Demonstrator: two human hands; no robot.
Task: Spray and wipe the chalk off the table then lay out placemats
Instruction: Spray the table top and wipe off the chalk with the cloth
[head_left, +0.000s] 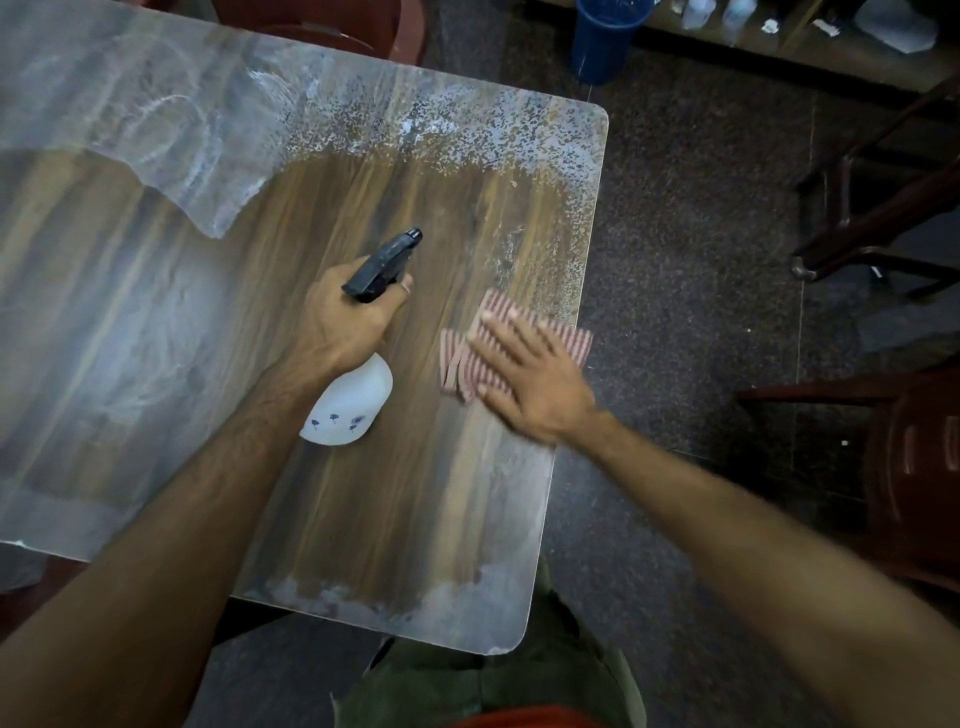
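Brown wood grain shows through where the desk (363, 493) looks already wiped, and the right hand (524, 374) lies flat, fingers spread, pressing a red-and-white striped cloth (519, 332) down on it close to the right edge. Just left of that hand, the left hand (348, 317) is curled round the neck of the spray bottle (353, 400), black nozzle pointing away from the person, white body tipped back under the wrist.

The risk, as I read it: the cloth sits right by the desk's edge, so a wide stroke outward could carry it off onto the floor. A damp, chalk-loaded cloth may also just smear a grey film back over the clean patch instead of lifting it. And with the bottle gripped on a slant, a careless squeeze would wet wood that needs none.

The chalk (156, 119) itself lies beyond both hands as a pale, swirled haze across the far side, breaking into wet speckles (441, 124) ahead of the right hand. A thinner band runs along the near edge behind the wrists, and more haze sits off to the left of the bottle hand. No placemats are in view.
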